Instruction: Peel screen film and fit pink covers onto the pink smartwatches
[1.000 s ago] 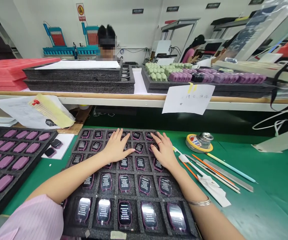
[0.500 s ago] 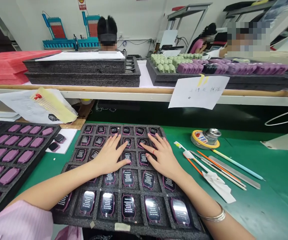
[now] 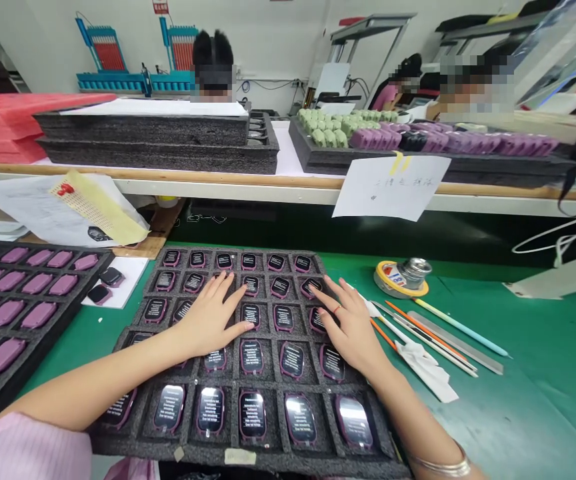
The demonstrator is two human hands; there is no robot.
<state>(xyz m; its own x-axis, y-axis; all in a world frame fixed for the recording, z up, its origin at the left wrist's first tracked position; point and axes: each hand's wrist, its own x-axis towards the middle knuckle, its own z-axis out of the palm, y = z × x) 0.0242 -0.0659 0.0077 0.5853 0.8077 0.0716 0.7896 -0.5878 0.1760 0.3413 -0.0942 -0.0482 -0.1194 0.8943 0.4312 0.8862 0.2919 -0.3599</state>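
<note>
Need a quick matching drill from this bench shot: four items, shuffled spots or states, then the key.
Items:
1. left hand
2. right hand
3. tape roll
4. cloth

Spots:
A. on the foam tray, ring on a finger
B. on the green mat, against the tools
C. on the foam tray, no ring showing
D. on the green mat, beyond the tools

Pairs: 1-C, 2-A, 3-D, 4-B

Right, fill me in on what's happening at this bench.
A person's left hand and right hand rest spread, palms down, over pink-framed smartwatches in a dark foam tray, gripping nothing. A foam tray of purple pieces sits to the left; a steel ruler lies on the green mat to the right.
</note>
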